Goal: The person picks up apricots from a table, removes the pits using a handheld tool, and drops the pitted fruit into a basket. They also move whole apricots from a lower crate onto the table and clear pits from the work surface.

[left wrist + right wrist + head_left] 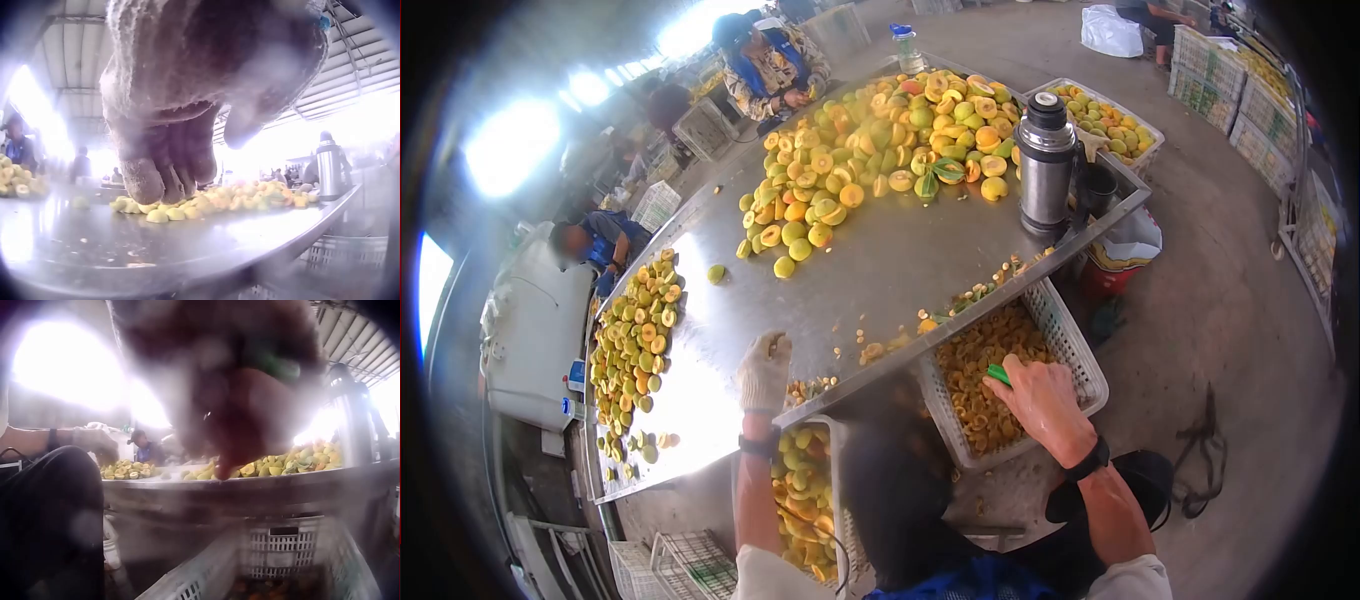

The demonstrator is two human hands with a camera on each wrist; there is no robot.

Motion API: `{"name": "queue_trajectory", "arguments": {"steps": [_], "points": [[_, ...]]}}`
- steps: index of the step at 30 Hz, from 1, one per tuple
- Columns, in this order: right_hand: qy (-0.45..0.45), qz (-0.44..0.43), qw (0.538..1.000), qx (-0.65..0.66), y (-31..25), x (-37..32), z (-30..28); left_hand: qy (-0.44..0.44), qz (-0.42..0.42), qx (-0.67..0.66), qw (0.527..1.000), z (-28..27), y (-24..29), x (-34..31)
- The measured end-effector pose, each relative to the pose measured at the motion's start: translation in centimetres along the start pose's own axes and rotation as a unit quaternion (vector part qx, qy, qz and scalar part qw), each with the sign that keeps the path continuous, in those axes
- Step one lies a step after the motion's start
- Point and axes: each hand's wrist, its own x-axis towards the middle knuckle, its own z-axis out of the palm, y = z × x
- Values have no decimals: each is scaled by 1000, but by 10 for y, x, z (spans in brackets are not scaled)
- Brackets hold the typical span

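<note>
My left hand (763, 372), in a white knit glove, is over the near edge of the metal table (880, 270). In the left wrist view its fingers (142, 181) hang down loosely curled, with nothing seen between them. My bare right hand (1045, 405) grips a small tool with a green handle (998, 375); its working end is hidden. Below that hand stands a white crate (1090, 375) of brownish-orange fruit pieces (980, 400). A large heap of yellow-green stone fruit (880, 140), many halved, covers the table's far part. Small scraps and stones (870, 350) lie along the near edge.
A steel thermos (1046, 170) and a dark mug (1095, 188) stand at the table's right corner. More halves (635, 340) are piled at left. A crate of fruit (808, 490) sits below my left arm. Two people (765, 65) (600, 240) work around the table.
</note>
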Motion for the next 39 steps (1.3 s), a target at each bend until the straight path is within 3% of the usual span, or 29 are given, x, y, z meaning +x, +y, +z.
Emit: {"name": "queue_trajectory", "arguments": {"steps": [4, 7, 11, 14, 17, 18, 21, 24, 27, 31, 34, 37, 39], "points": [[32, 26, 998, 46, 2, 29, 7, 44, 60, 20, 997, 85, -24, 110], [52, 40, 996, 61, 8, 53, 16, 48, 48, 44, 997, 121, -11, 168], [120, 44, 989, 74, 24, 91, 34, 111, 89, 25, 989, 155, -5, 231], [85, 107, 989, 47, 37, 110, 44, 129, 75, 15, 989, 168, 2, 277], [85, 91, 991, 45, 45, 114, 52, 198, 129, 11, 972, 187, -1, 328], [96, 58, 992, 54, 45, 116, 46, 169, 103, -5, 980, 180, 11, 336], [110, 64, 990, 53, 50, 117, 53, 175, 67, 26, 982, 202, 9, 394], [122, 56, 991, 28, 53, 117, 61, 92, 36, -41, 994, 218, 5, 448], [126, 45, 991, 17, 55, 117, 60, -36, 3, 115, 993, 205, 55, 422], [125, 46, 990, 42, 54, 118, 60, -79, 104, 12, 991, 232, 23, 416], [113, 60, 991, 43, 48, 119, 53, -99, 207, 7, 973, 254, -7, 405], [128, 54, 989, 41, 49, 117, 55, -171, 168, -14, 971, 210, 43, 332], [114, 61, 991, 35, 56, 118, 59, -172, 211, 2, 962, 193, 61, 282]]}}
